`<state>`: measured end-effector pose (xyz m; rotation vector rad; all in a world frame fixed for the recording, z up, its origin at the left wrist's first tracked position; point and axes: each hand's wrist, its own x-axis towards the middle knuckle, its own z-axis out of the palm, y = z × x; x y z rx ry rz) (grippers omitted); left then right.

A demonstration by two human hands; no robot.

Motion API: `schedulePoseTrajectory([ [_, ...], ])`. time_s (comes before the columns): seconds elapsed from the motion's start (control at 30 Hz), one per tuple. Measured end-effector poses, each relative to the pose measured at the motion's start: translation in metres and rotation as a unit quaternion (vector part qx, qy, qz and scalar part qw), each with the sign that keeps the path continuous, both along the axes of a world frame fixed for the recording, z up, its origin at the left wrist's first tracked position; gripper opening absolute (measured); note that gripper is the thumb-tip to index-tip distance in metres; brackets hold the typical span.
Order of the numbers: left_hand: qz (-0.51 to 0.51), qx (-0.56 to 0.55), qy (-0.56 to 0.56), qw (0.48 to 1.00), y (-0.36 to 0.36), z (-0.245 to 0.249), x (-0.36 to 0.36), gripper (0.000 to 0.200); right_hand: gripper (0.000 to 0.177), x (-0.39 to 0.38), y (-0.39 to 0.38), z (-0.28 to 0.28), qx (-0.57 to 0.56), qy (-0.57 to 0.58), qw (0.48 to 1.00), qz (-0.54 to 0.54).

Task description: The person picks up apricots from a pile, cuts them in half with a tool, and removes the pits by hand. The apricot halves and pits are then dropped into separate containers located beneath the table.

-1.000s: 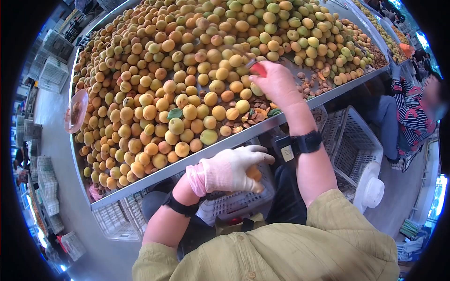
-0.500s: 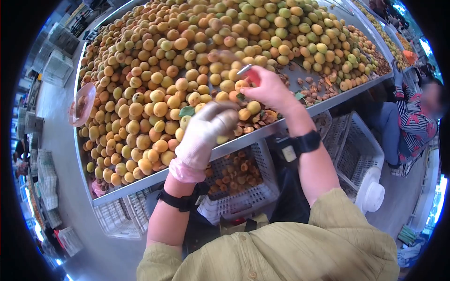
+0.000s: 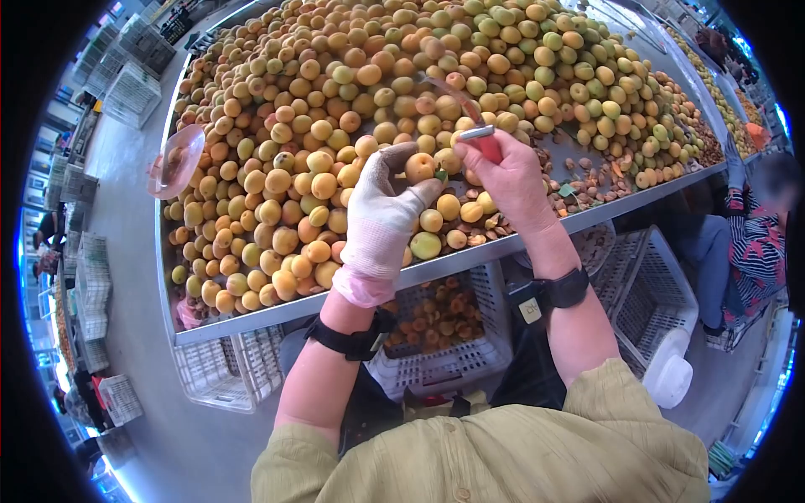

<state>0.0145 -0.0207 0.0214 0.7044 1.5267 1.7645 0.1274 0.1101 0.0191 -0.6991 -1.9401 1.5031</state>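
Here's the gloved left hand [image 3: 381,214] raised over the front of the table [image 3: 470,256], thumb and fingertips pinched round one orange apricot [image 3: 419,167], which sits just above the near edge of the heap of fruit [image 3: 360,92]. Right beside it comes the bare right hand [image 3: 513,180], fist wrapped tight round the red handle of a knife [image 3: 475,132]. The blade slants up and away to the left, over the pile, and the handle is almost touching the held apricot. The two hands are close together, thumbs nearly meeting. The heap itself covers most of the metal table, yellow and orange near us, greener towards the far right corner. There's a scatter of brown pits [image 3: 587,172] on the bare metal just past the right hand, along the front rim. Down below the table edge, between the two forearms, stands a white crate [image 3: 457,369] with orange pieces of fruit lying inside. A second crate [image 3: 650,281] sits to its right, tipped on a slant. Over on the left rim of the table a pink bowl [image 3: 172,159] perches at the edge of the pile. There's a black band [image 3: 352,342] on each wrist. Off to the far right, a person [image 3: 755,243] in a striped top sits at the table's end.
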Motion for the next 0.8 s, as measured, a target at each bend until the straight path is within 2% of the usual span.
schedulePoseTrajectory([
  [0.07,0.021,-0.007,0.029,0.999,0.001,0.002,0.002,0.048,0.025,0.004,0.001,0.007,-0.094,0.002,0.996,0.007],
  [0.1,0.042,-0.013,0.057,0.997,0.003,0.002,0.003,0.048,0.025,0.005,-0.002,0.008,-0.093,0.001,0.996,0.007],
  [0.13,0.050,0.046,0.047,0.997,0.008,-0.008,0.002,0.047,0.025,0.003,-0.007,0.009,-0.112,-0.017,0.993,0.037],
  [0.23,0.024,0.004,0.033,0.999,0.007,-0.005,-0.001,0.049,0.027,0.004,-0.011,0.008,-0.152,-0.028,0.986,0.068],
  [0.3,0.014,-0.006,0.023,1.000,0.005,0.001,0.000,0.051,0.024,0.005,-0.002,0.011,-0.154,-0.028,0.987,-0.043],
  [0.33,0.006,-0.015,0.014,1.000,0.004,0.004,0.000,0.054,0.037,0.010,0.009,0.009,-0.117,-0.073,0.989,-0.048],
  [0.37,0.006,-0.014,0.015,1.000,0.005,0.002,-0.002,0.054,0.037,0.012,0.016,0.005,-0.116,-0.072,0.989,-0.048],
  [0.4,0.005,0.004,0.006,1.000,0.005,-0.002,-0.004,0.054,0.047,0.013,0.021,-0.001,0.040,-0.177,0.982,-0.057],
  [0.43,0.004,0.020,-0.003,1.000,0.005,-0.006,-0.005,0.054,0.057,0.016,0.026,-0.008,0.192,-0.278,0.939,-0.065],
  [0.47,0.002,0.027,-0.003,1.000,0.005,-0.009,-0.007,0.054,0.074,0.019,0.030,-0.012,0.211,-0.304,0.926,-0.072],
  [0.5,0.000,0.034,-0.004,0.999,0.005,-0.011,-0.010,0.054,0.074,0.022,0.031,-0.015,0.209,-0.305,0.926,-0.072],
  [0.57,-0.010,0.035,-0.028,0.999,0.003,-0.008,-0.016,0.050,0.068,0.021,0.032,-0.009,0.070,-0.123,0.989,-0.031],
  [0.6,-0.025,0.043,-0.080,0.996,0.003,-0.007,-0.017,0.047,0.057,0.019,0.027,-0.003,0.001,-0.083,0.997,0.002],
  [0.63,-0.040,0.049,-0.133,0.989,0.002,-0.006,-0.018,0.045,0.057,0.019,0.020,0.003,0.000,-0.082,0.997,0.002],
  [0.67,-0.038,0.068,-0.178,0.981,0.001,-0.003,-0.019,0.041,0.050,0.020,0.013,0.008,0.001,-0.097,0.995,0.032],
  [0.73,-0.038,0.068,-0.152,0.985,0.000,-0.003,-0.022,0.041,0.036,0.019,0.005,0.005,-0.002,-0.091,0.991,0.100],
  [0.8,-0.029,0.064,-0.099,0.993,-0.001,-0.003,-0.025,0.041,0.034,0.019,-0.001,0.007,0.022,-0.109,0.988,0.109],
])
